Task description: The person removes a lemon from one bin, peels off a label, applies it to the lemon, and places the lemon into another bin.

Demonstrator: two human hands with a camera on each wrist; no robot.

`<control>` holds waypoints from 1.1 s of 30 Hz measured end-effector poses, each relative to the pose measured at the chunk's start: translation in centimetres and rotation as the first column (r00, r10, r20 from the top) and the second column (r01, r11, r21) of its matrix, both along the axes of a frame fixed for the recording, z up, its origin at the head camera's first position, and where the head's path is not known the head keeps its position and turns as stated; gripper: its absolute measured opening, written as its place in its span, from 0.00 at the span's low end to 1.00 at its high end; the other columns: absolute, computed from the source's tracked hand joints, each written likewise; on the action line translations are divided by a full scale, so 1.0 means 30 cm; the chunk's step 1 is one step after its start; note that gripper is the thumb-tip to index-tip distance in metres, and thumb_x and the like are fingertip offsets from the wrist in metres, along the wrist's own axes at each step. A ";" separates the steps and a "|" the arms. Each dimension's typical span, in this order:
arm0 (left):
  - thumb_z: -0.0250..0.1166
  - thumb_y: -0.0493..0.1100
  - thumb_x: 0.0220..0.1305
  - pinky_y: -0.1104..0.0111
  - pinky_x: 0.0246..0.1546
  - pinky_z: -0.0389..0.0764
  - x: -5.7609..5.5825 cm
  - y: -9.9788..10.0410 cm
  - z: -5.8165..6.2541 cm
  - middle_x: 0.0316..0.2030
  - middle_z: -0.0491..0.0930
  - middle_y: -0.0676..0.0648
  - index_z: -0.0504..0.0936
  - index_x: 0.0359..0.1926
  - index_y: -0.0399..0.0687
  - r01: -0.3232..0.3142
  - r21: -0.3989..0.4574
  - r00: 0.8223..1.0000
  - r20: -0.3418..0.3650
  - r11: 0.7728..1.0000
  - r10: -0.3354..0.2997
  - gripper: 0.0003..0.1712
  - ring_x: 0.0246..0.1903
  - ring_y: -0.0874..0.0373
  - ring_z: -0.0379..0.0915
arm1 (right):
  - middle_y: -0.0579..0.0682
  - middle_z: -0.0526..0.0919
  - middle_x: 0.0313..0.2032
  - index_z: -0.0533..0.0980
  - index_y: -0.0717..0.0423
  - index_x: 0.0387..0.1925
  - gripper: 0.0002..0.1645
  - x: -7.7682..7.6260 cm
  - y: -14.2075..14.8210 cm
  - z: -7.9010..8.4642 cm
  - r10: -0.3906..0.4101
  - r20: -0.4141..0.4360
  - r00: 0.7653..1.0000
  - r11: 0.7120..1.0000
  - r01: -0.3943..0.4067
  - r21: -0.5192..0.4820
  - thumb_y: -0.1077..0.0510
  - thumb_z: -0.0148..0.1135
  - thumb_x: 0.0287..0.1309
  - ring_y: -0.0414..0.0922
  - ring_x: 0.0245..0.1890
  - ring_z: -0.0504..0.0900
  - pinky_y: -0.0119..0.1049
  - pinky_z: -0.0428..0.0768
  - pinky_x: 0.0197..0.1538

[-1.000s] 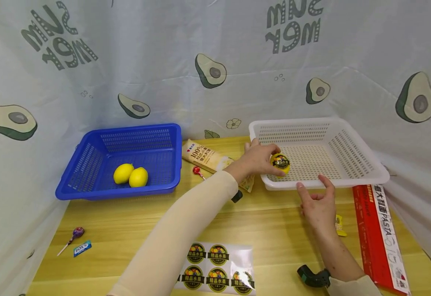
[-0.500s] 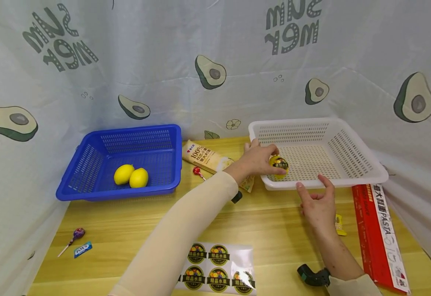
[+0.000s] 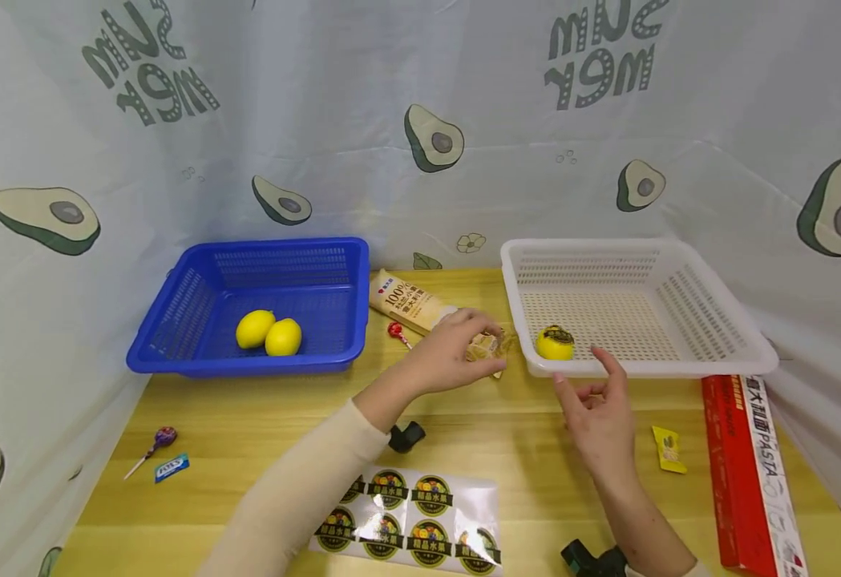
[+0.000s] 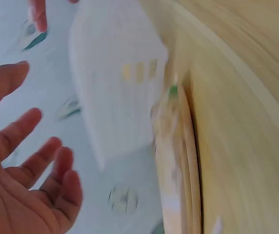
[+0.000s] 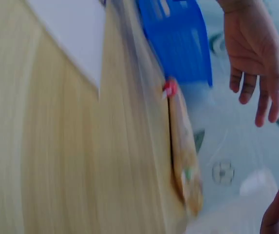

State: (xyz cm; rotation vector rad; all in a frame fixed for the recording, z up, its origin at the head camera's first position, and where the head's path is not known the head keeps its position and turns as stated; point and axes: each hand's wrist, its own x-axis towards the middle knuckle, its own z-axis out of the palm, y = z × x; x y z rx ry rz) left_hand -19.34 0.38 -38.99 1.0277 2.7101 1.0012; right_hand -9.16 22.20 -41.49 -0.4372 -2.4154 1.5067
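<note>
Between 2 baskets (image 3: pixel 247 368): pasta bag (image 3: pixel 409 301) | left hand (image 3: pixel 450 351) wide, overlapping it | right hand (image 3: pixel 599 421) wide

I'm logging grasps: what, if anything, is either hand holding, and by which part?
Nothing, it seems: the left hand is empty, and the right hand, near the white basket, grips nothing.

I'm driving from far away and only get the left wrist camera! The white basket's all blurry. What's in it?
Observer: One yellow fruit with a dark sticker sits in the near left corner of the white basket.
Operator: Ooh! Are there more yellow ones?
Observer: Yes, two lemons lie side by side in the blue basket.
Operator: And more stickers?
Observer: Yes, a sheet of round ones lies on the table, partly hidden by the left sleeve.
</note>
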 end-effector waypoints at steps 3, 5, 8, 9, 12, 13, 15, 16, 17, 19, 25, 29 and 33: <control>0.66 0.58 0.68 0.55 0.63 0.77 0.059 -0.133 0.009 0.64 0.74 0.49 0.78 0.61 0.55 -0.057 0.020 0.998 -0.005 0.998 0.058 0.25 0.63 0.52 0.72 | 0.49 0.71 0.34 0.61 0.46 0.75 0.39 0.007 -0.085 0.009 0.166 -0.007 0.986 0.986 -0.166 0.002 0.53 0.67 0.67 0.36 0.22 0.74 0.30 0.75 0.24; 0.68 0.56 0.68 0.58 0.55 0.81 0.090 -0.223 0.023 0.63 0.75 0.49 0.79 0.60 0.54 -0.103 0.045 0.995 -0.011 0.994 0.104 0.24 0.55 0.52 0.76 | 0.50 0.72 0.36 0.64 0.47 0.73 0.37 -0.002 -0.142 0.009 0.275 0.003 0.962 0.961 -0.274 0.035 0.53 0.67 0.67 0.37 0.26 0.74 0.30 0.75 0.26; 0.69 0.54 0.67 0.65 0.38 0.79 0.114 -0.360 0.053 0.59 0.77 0.49 0.80 0.59 0.53 -0.180 0.068 0.983 -0.020 0.981 0.182 0.22 0.38 0.56 0.74 | 0.52 0.74 0.35 0.67 0.47 0.70 0.35 -0.031 -0.227 0.001 0.410 0.027 0.912 0.909 -0.411 0.064 0.52 0.69 0.65 0.41 0.29 0.75 0.30 0.75 0.27; 0.69 0.54 0.67 0.67 0.33 0.76 0.115 -0.405 0.064 0.58 0.77 0.49 0.80 0.59 0.52 -0.207 0.071 0.978 -0.015 0.976 0.209 0.22 0.33 0.57 0.71 | 0.52 0.75 0.35 0.68 0.47 0.70 0.35 -0.044 -0.256 -0.001 0.447 0.034 0.894 0.892 -0.448 0.063 0.52 0.70 0.64 0.42 0.30 0.76 0.31 0.75 0.27; 0.69 0.53 0.68 0.65 0.31 0.75 0.092 -0.534 0.095 0.57 0.78 0.47 0.80 0.59 0.50 -0.289 0.028 0.957 0.003 0.957 0.289 0.23 0.29 0.56 0.69 | 0.51 0.76 0.34 0.70 0.44 0.69 0.35 -0.085 -0.340 0.003 0.541 0.038 0.840 0.839 -0.542 0.053 0.51 0.71 0.63 0.43 0.30 0.76 0.31 0.76 0.28; 0.69 0.53 0.68 0.63 0.33 0.77 0.078 -0.574 0.104 0.58 0.78 0.45 0.79 0.61 0.49 -0.314 -0.004 0.949 0.010 0.950 0.314 0.25 0.30 0.55 0.71 | 0.51 0.76 0.34 0.70 0.44 0.69 0.35 -0.100 -0.367 0.007 0.567 0.037 0.823 0.821 -0.568 0.054 0.51 0.71 0.63 0.43 0.30 0.77 0.32 0.76 0.29; 0.68 0.54 0.68 0.56 0.42 0.81 0.040 -0.650 0.120 0.62 0.76 0.43 0.76 0.64 0.49 -0.344 -0.095 0.936 0.045 0.934 0.349 0.28 0.40 0.49 0.77 | 0.51 0.76 0.34 0.70 0.43 0.70 0.35 -0.129 -0.419 0.019 0.613 0.031 0.789 0.787 -0.614 0.060 0.50 0.71 0.63 0.44 0.30 0.77 0.33 0.76 0.30; 0.68 0.54 0.68 0.52 0.48 0.81 0.020 -0.683 0.126 0.65 0.75 0.42 0.74 0.66 0.49 -0.348 -0.145 0.930 0.067 0.926 0.360 0.30 0.46 0.46 0.78 | 0.53 0.76 0.35 0.70 0.43 0.70 0.35 -0.142 -0.443 0.026 0.632 0.027 0.774 0.771 -0.632 0.071 0.50 0.70 0.63 0.43 0.30 0.78 0.33 0.77 0.31; 0.68 0.54 0.68 0.48 0.54 0.79 -0.001 -0.714 0.132 0.68 0.72 0.41 0.72 0.69 0.49 -0.345 -0.195 0.925 0.095 0.918 0.368 0.33 0.54 0.42 0.77 | 0.54 0.77 0.36 0.69 0.43 0.70 0.36 -0.155 -0.466 0.033 0.647 0.032 0.762 0.758 -0.647 0.082 0.49 0.70 0.63 0.43 0.31 0.78 0.34 0.78 0.33; 0.70 0.52 0.66 0.42 0.64 0.73 -0.044 -0.767 0.137 0.72 0.68 0.39 0.68 0.73 0.49 -0.317 -0.291 0.919 0.142 0.903 0.368 0.38 0.65 0.39 0.70 | 0.55 0.77 0.40 0.69 0.42 0.71 0.36 -0.182 -0.509 0.048 0.668 0.040 0.743 0.737 -0.668 0.101 0.47 0.69 0.64 0.44 0.34 0.78 0.36 0.79 0.36; 0.72 0.41 0.63 0.55 0.42 0.83 -0.144 -0.860 0.123 0.71 0.62 0.33 0.57 0.79 0.57 -0.151 -0.435 0.863 0.380 0.888 0.332 0.49 0.36 0.48 0.77 | 0.56 0.74 0.43 0.65 0.39 0.75 0.39 -0.268 -0.611 0.071 0.689 0.119 0.715 0.695 -0.698 0.169 0.41 0.66 0.66 0.46 0.36 0.74 0.36 0.74 0.34; 0.71 0.38 0.64 0.63 0.35 0.84 -0.184 -0.882 0.109 0.68 0.61 0.33 0.52 0.81 0.62 -0.092 -0.474 0.799 0.490 0.876 0.349 0.52 0.29 0.55 0.73 | 0.56 0.75 0.43 0.63 0.40 0.76 0.40 -0.317 -0.664 0.058 0.678 0.176 0.714 0.691 -0.700 0.179 0.41 0.65 0.67 0.48 0.40 0.69 0.36 0.69 0.33; 0.70 0.36 0.63 0.65 0.34 0.83 -0.200 -0.890 0.101 0.56 0.70 0.34 0.51 0.81 0.61 -0.060 -0.512 0.768 0.525 0.857 0.367 0.53 0.30 0.55 0.73 | 0.58 0.75 0.46 0.63 0.43 0.76 0.40 -0.338 -0.700 0.034 0.681 0.197 0.706 0.695 -0.707 0.132 0.43 0.64 0.68 0.49 0.42 0.68 0.36 0.68 0.34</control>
